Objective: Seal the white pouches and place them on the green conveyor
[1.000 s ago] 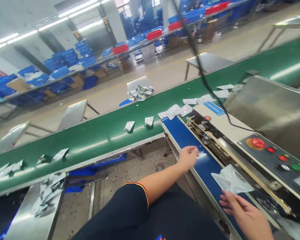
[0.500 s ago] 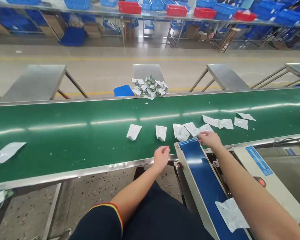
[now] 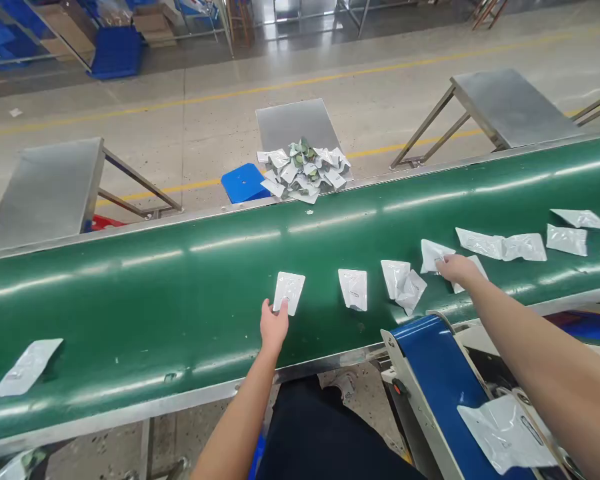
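Observation:
My left hand [image 3: 273, 327] is closed on the lower edge of a white foil packet [image 3: 290, 289], thumb on top, over the green conveyor belt [image 3: 210, 293]. Farther right, my right hand [image 3: 457, 270] pinches the corner of another white packet [image 3: 432, 253]. Partly behind that hand lies one more packet [image 3: 475, 267]. Between my hands are a single packet [image 3: 353, 289] and two overlapping packets [image 3: 403, 283]. A large white packet [image 3: 507, 433] rests on the narrow blue conveyor [image 3: 437, 360] beside my right forearm.
Several packets lie farther right on the green belt, and one [image 3: 27, 368] at far left. Across the belt, a heap of white and green packets [image 3: 307, 170] sits on a metal table [image 3: 297, 123] near a blue stool [image 3: 244, 183]. Other metal tables [image 3: 520, 107] line the far side.
My left hand has moved left and forward onto a packet and grips it. My right hand has reached forward past the blue conveyor's end to a packet. The view has tilted down.

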The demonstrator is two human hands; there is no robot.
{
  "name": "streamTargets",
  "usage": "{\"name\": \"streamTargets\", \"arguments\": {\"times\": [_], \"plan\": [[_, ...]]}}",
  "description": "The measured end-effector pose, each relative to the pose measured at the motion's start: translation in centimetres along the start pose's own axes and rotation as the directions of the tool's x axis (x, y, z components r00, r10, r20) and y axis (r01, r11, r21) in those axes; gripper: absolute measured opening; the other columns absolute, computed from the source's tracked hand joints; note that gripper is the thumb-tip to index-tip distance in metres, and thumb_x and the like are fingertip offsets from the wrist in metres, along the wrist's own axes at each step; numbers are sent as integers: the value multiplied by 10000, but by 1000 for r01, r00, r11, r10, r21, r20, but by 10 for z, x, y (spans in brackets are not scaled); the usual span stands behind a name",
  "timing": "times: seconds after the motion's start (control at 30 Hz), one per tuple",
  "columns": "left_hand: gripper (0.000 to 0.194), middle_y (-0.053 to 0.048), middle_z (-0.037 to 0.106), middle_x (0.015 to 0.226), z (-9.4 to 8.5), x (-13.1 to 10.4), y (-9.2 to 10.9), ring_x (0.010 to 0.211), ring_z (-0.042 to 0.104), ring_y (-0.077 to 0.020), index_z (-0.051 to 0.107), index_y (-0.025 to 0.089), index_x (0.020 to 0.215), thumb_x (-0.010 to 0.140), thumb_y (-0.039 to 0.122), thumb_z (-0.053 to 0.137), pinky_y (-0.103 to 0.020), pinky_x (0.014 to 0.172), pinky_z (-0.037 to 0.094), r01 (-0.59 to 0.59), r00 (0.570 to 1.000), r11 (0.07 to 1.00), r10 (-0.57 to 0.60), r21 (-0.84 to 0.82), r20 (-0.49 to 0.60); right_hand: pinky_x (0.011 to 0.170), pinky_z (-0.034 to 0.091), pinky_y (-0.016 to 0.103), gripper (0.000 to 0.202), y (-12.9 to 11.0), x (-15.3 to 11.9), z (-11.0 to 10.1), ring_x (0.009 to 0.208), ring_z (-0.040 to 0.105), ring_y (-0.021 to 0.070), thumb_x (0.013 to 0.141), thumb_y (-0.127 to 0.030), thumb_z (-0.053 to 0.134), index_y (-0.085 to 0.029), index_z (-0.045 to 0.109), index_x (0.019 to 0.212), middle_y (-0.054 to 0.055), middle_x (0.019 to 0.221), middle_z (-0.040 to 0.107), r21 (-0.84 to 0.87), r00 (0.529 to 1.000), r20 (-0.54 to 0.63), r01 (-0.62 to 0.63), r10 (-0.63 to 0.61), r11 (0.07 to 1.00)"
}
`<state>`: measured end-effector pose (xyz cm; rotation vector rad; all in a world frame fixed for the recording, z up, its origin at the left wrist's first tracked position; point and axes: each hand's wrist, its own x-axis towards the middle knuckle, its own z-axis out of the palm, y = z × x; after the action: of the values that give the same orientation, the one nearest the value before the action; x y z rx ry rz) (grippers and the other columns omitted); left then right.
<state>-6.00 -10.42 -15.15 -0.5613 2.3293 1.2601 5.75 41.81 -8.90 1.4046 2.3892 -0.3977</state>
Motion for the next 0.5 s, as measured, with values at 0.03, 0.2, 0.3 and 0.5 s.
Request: {"name": "streamTargets", "arguments": {"times": [0.03,0.2,0.3,0.5], "plan": [[452,-202,799,1302,8,8,9,1172,758,-333,746,150,1292,954,433,845,-459,1072,585,101,991,994,-96,-47,91,851,433,385,343,-4,2,-2,1118,720,321,1083,-246,556,-54,770,896,292,1087,748,-16,1000,30,1,0,1000],[265,-112,820,974,84,-1,49,848,760,-196,777,147,1059,950,373,860,-314,828,596,461,850,851,-342,-250,401,850,471,330,239,-42,-14,30,1055,742,303,1032,-298,690,-129,817,922,183,1033,788,-74,985,170,21,-8,997],[267,-123,844,1081,143,-42,60,921,773,-189,807,148,1102,980,384,834,-299,902,588,420,836,835,-203,-355,510,889,529,371,165,-60,-29,64,1082,752,355,919,-300,813,-142,834,962,215,1090,795,-113,975,220,-14,39,994],[213,-126,833,1056,227,-94,69,899,775,-197,799,127,1129,999,296,807,-280,783,600,551,748,796,-337,-251,571,936,559,444,307,-68,-36,74,1126,751,393,939,-316,752,-115,815,1162,265,1154,776,-114,972,172,-142,160,983]]}}
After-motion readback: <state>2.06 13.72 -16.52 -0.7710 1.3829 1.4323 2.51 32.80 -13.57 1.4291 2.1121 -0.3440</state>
